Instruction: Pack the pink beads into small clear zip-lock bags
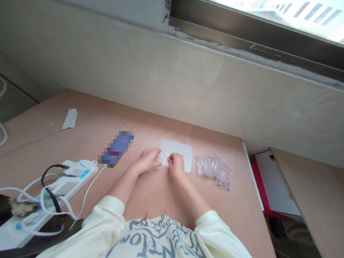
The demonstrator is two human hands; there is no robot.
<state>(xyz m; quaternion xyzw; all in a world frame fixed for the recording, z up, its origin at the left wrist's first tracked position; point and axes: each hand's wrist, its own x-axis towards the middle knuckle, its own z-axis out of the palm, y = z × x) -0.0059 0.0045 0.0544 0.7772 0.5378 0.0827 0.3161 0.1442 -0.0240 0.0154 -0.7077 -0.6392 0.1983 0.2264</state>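
Observation:
My left hand (149, 159) is closed around a small, clear, roundish plastic thing (160, 156) at the left edge of a white sheet of paper (174, 145). Its exact kind is too small to tell. Over the lower middle of the sheet, my right hand (176, 165) has its fingers pinched together. A tiny dark reddish spot shows at those fingertips, but I cannot make out what it is. Just right of the paper lies an overlapping pile of small clear zip bags (212, 167) with pink-red edges. Neither hand touches the pile.
Left of my hands lies a blurred-out phone (116, 148) with a white cable (87, 191). A white power strip (72, 182) with plugs and tangled cords fills the lower left. A paper scrap (70, 118) lies further back. The wall (120, 68) borders the wooden table (228, 215).

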